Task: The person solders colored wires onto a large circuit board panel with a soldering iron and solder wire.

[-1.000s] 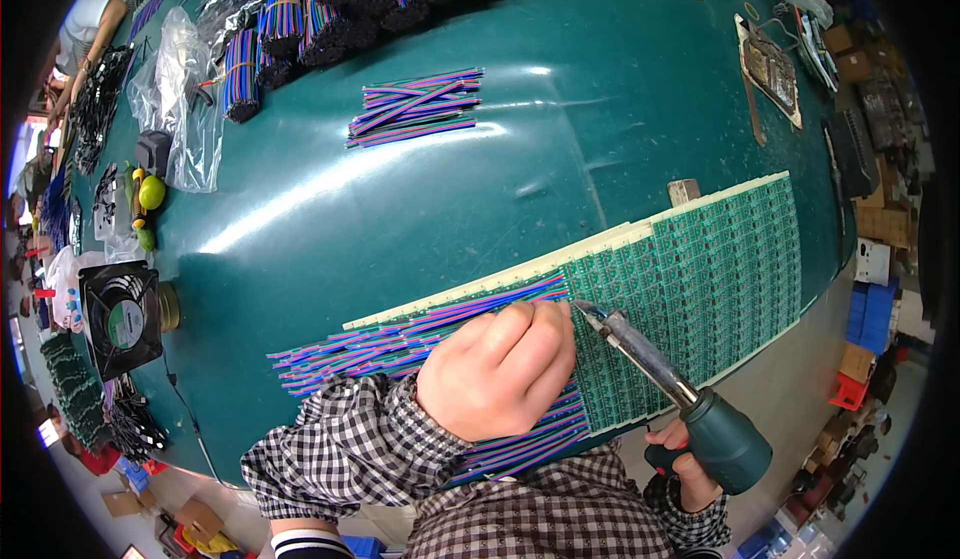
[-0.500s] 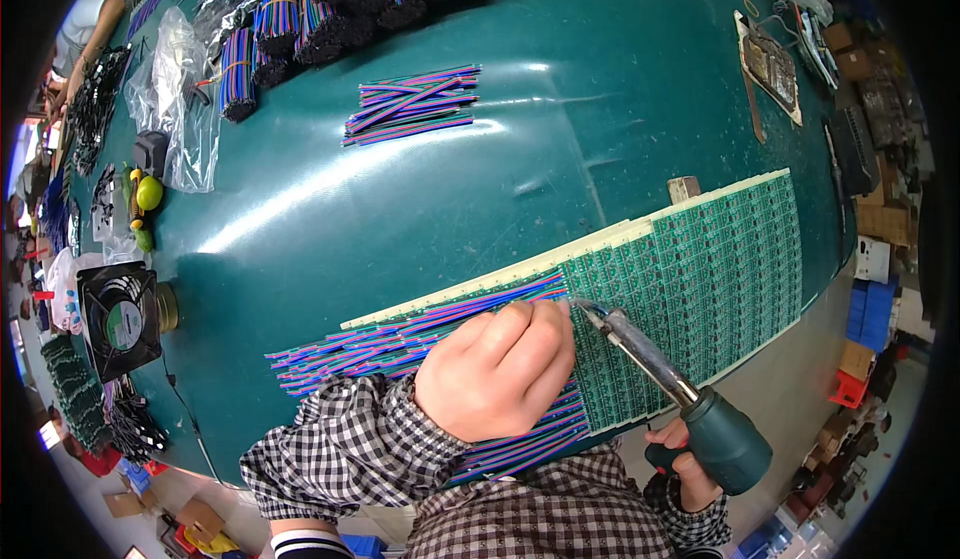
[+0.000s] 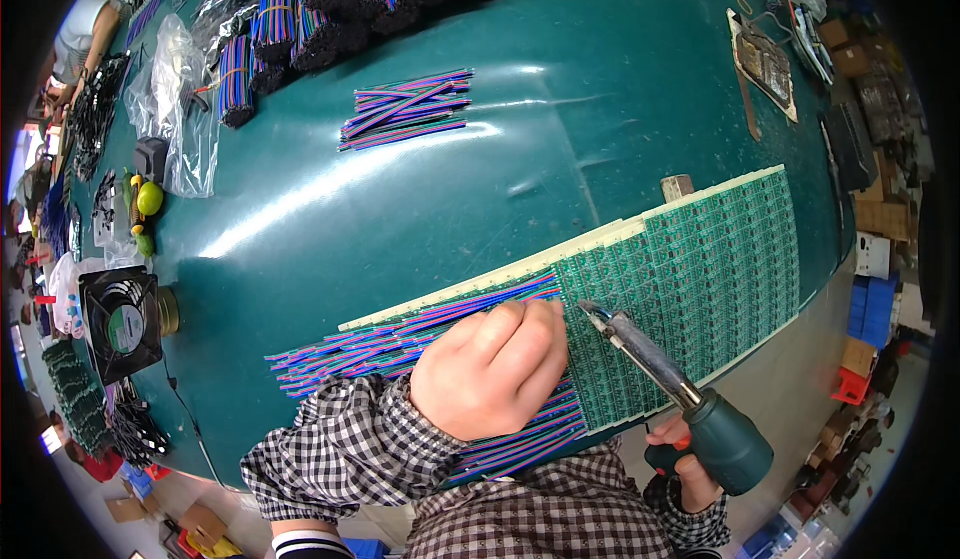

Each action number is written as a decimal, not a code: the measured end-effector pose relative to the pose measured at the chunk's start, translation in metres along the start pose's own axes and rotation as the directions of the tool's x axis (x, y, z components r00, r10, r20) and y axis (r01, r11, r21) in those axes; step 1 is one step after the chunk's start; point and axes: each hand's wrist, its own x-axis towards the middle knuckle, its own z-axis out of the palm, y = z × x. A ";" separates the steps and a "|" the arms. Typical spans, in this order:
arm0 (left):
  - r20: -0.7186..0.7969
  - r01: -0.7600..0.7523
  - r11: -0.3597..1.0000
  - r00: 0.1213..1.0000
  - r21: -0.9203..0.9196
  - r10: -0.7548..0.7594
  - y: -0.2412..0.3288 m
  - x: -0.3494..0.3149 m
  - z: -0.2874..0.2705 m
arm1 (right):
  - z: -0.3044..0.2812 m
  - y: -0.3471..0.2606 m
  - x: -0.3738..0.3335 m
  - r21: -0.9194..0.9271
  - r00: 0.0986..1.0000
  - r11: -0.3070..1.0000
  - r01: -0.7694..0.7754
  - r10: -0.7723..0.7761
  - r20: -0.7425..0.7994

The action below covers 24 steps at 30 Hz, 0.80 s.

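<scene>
My left hand rests over a row of thin multicoloured wires, its fingertips pinched together at the left edge of the bare green circuit boards. What the fingertips pinch is hidden. My right hand grips a soldering gun with a dark green body, a red trigger part and a long metal barrel. Its tip points up and left over the panel of small green circuit boards, a little right of my left fingertips and apart from them. The wires run leftward from the boards.
A loose pile of wires lies beyond the panel; banded wire bundles sit at the far left. A small fan stands on the left. A small block touches the panel's far edge. A worn metal plate lies far right.
The soldering gun's tip has drawn slightly right, away from my left fingertips. My left hand has shifted a little to the left and stays closed.
</scene>
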 end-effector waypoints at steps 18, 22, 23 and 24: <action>-0.022 -0.020 1.000 1.000 -0.001 0.020 -0.002 0.002 0.000 | 0.000 0.003 0.001 0.045 0.999 0.999 -0.022 0.021 0.032; -0.014 -0.023 1.000 1.000 0.002 0.023 -0.001 0.001 0.001 | 0.010 -0.004 0.004 0.107 0.999 0.994 -0.029 0.030 -0.015; -0.019 -0.029 1.000 0.999 0.010 0.029 -0.001 0.001 0.002 | 0.009 -0.003 0.004 0.106 0.999 0.994 -0.029 0.031 -0.015; -0.023 -0.034 0.999 0.999 0.018 0.035 -0.001 0.000 0.002 | 0.007 -0.002 0.003 0.072 1.000 0.997 -0.024 0.024 -0.001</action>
